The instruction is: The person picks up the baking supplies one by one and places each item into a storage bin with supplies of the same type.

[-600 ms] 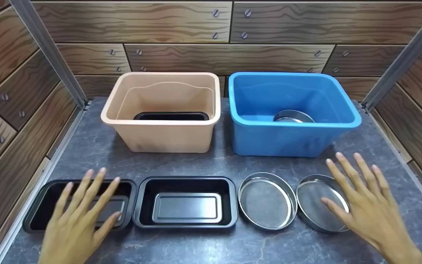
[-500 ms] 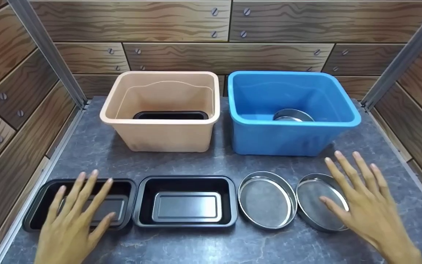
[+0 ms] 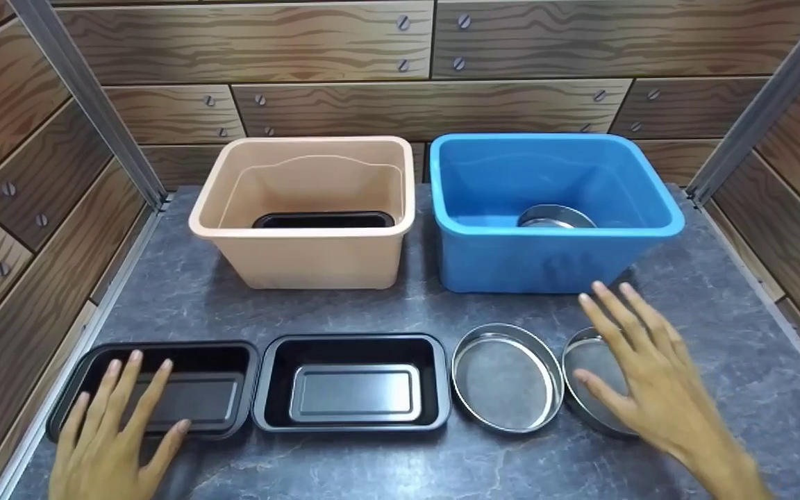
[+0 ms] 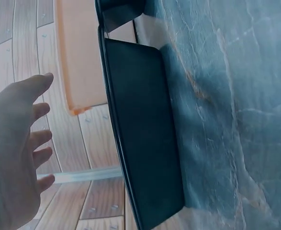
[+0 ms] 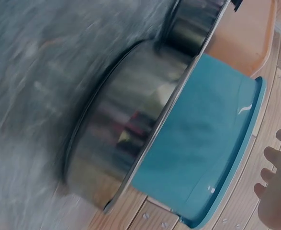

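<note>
Lower left, a black pan (image 3: 202, 399) lies lengthwise across, extending right from under the left hand (image 3: 112, 441), spread and empty; lower right, the right hand (image 3: 660, 389), also empty, hovers above a round tin (image 3: 591, 371).

- On my head feed, the left hand (image 3: 105, 444) is bare, with long, slim fingers (image 3: 124, 389) and a tapering thumb (image 3: 167, 448).
- I see the right hand (image 3: 653, 389) bare too, its fingers similarly slender, narrowing into a bare wrist (image 3: 692, 444) and forearm (image 3: 726, 469).
- Fingernails look short from here; finer detail escapes me.
</note>
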Tool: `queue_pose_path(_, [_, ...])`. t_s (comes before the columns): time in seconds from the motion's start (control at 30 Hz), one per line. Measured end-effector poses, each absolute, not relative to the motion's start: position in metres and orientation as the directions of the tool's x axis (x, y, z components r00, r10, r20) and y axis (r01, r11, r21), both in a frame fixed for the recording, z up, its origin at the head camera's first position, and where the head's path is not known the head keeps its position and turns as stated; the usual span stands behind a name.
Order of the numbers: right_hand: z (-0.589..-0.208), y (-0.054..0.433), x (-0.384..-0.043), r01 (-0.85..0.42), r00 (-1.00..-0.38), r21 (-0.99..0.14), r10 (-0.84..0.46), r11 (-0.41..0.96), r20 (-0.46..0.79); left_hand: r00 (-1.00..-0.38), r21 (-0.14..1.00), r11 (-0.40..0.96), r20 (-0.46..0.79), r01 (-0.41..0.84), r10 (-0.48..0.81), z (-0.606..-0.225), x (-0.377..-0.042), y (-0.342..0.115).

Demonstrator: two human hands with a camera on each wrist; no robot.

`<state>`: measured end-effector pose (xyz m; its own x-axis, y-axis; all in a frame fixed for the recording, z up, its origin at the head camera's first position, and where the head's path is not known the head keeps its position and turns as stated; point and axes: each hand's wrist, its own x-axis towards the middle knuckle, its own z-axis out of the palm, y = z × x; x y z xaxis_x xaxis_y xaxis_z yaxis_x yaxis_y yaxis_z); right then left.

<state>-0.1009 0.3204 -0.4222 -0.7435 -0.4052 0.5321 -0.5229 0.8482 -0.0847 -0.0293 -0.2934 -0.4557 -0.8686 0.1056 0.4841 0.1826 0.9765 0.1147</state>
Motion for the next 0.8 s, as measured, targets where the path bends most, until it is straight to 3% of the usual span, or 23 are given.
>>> queue_pose_path(0.2, [-0.421,0.306,-0.104,-0.593,-0.718,-0.17,-0.421,0.787,0.555,-0.888,0.189,0.969,0.457,0.16,0.058,-0.459,-0.026,-0.298])
queue_pose_path(0.37, [-0.42,0.292,-0.102,-0.634,-0.73,-0.331,-0.4,0.699,0.555,-0.928,0.308,0.944,0.372,0.118,-0.006,-0.46,-0.02,-0.302])
queue_pose_path(0.63, [-0.411,0.267,-0.102,-0.529,-0.848,-0.618,-0.337,0.582,0.409,-0.945,0.623,0.78,0.288,0.063,-0.154,-0.452,-0.008,-0.318])
queue_pose_path(0.8, [-0.403,0.253,-0.11,-0.58,-0.813,-0.683,-0.36,0.444,0.457,-0.929,0.67,0.736,0.327,0.098,-0.174,-0.455,-0.006,-0.324])
